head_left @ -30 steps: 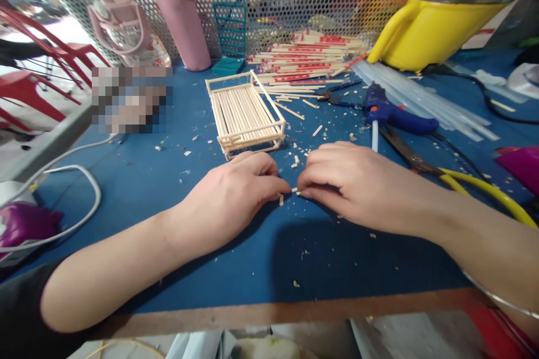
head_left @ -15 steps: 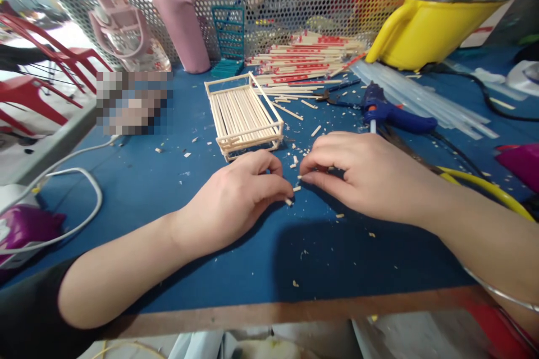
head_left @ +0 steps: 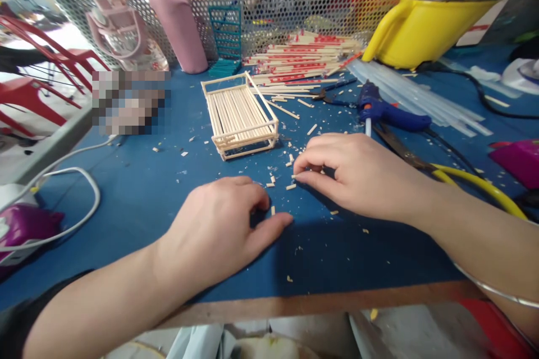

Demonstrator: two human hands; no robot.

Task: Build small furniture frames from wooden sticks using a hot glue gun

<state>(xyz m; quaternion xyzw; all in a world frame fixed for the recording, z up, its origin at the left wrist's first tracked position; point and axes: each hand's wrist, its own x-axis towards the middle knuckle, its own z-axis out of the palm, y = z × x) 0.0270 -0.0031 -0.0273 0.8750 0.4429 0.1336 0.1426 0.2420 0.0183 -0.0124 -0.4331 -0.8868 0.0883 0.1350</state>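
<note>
- Far left there's a white cable (head_left: 99, 192) looped on the blue worktop (head_left: 143, 196).
- Pink bottle (head_left: 181, 28) is standing near the mesh, with a teal rack (head_left: 226, 39) just right of it.
- Left hand (head_left: 219, 224) is open, palm down, thumb spread from the fingers, with a loose stick piece (head_left: 273, 210) in the gap.
- The little stick frame (head_left: 240, 115) sits just beyond that hand, slats across its base, nobody touching it.
- Red-marked sticks (head_left: 301, 59) are heaped behind it, to the right.
- Right hand (head_left: 362, 171) is pinching a tiny stick bit (head_left: 293, 176) between thumb and fingertips.
- Blue glue gun (head_left: 393, 115) lies beyond that wrist, yellow pot (head_left: 429, 28) behind, yellow-handled cutters (head_left: 484, 180) nearer.
</note>
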